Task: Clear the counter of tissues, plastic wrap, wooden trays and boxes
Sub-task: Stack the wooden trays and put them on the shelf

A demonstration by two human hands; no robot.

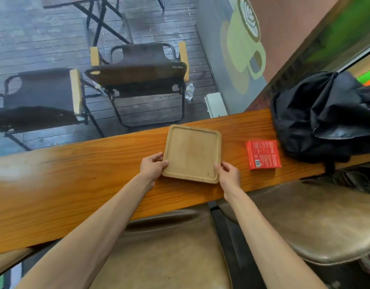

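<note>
Now wooden tray (192, 152) between left hand (152, 166), right hand (229, 174) (both gripping).

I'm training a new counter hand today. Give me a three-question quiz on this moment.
1. True or false: both hands grip the wooden tray.
2. What lies on the counter between the tray and the black bag?
3. The tray holds: A) tissues B) nothing C) a cup.

Key:
1. True: left hand and right hand grip its near corners.
2. The red box.
3. B.
</note>
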